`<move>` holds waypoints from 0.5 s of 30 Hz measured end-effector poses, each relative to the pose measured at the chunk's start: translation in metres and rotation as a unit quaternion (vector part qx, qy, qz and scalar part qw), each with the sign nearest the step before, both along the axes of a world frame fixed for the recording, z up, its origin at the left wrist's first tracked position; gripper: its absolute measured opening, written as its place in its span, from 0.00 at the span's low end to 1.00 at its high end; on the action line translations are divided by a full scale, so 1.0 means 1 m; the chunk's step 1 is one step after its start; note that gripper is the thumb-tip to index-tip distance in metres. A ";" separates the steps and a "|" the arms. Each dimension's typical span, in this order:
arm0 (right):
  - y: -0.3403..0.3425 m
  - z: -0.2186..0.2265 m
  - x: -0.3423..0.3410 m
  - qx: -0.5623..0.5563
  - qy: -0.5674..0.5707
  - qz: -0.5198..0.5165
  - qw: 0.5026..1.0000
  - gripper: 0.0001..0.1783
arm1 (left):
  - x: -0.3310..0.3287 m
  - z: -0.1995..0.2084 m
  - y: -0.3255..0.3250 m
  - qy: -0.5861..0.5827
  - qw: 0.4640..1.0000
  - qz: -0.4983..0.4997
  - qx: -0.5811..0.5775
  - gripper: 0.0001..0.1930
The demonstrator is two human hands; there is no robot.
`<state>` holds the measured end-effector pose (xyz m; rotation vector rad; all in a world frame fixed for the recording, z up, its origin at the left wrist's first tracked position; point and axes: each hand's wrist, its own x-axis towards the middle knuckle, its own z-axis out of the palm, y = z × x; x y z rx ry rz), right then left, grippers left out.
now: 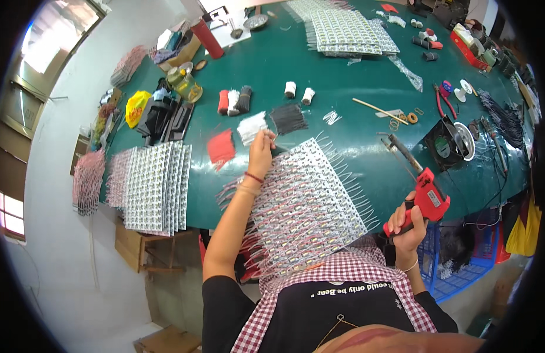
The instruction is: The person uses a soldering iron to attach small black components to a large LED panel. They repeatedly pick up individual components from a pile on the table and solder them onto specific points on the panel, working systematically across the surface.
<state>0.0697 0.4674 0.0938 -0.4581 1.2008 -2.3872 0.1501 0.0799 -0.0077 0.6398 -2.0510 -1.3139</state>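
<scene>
My right hand [406, 228] is wrapped round the handle of a red soldering gun [430, 197], its metal tip pointing up and away over the table. A large white circuit board panel [308, 206] lies tilted at the table's near edge, with rows of small parts and many thin red and white wires sticking out. My left hand [262, 150] is at the panel's far left corner, fingers pinched together; what they hold is too small to make out. Just beyond it lie cut white wires [252, 126], black wires [288, 119] and red wires [221, 148].
Stacked panels [152, 188] stand on the left, and more panels [346, 32] lie at the back. Wire bundles [234, 101] sit mid-table. To the right are a black fan [444, 144], red pliers [443, 103] and a wooden stick [379, 110]. A blue crate [461, 265] stands below the edge.
</scene>
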 end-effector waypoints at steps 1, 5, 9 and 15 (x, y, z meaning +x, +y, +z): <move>-0.003 0.002 -0.001 0.003 0.010 -0.002 1.000 0.18 | -0.001 0.003 -0.002 -0.017 1.000 0.002 0.017 0.10; -0.004 0.001 -0.001 0.009 0.023 0.008 1.000 0.18 | -0.003 0.022 -0.008 0.025 0.975 -0.042 -0.216 0.03; -0.010 0.001 0.002 0.017 -0.001 0.019 1.000 0.18 | -0.007 0.020 -0.008 -0.060 0.947 -0.104 -0.298 0.05; -0.012 0.002 0.006 0.026 0.005 0.017 1.000 0.20 | -0.014 0.014 -0.014 -0.171 0.907 -0.122 -0.365 0.08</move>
